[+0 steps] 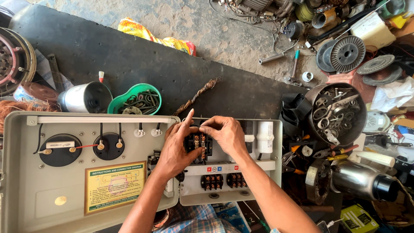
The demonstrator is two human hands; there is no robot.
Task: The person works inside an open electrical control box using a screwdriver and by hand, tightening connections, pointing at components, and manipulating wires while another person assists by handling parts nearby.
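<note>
Black contactor block (198,144) sits pinched between both sets of fingers: left hand (177,149) from its left, right hand (226,136) from above, inside the grey panel box (271,172).

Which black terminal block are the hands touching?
The upper black terminal block, between the left hand and right hand. The two smaller blocks below sit untouched.

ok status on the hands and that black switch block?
Left hand and right hand both on black switch block inside the open grey panel box. Fingers pinching its top edge. Nothing in the way.
</note>
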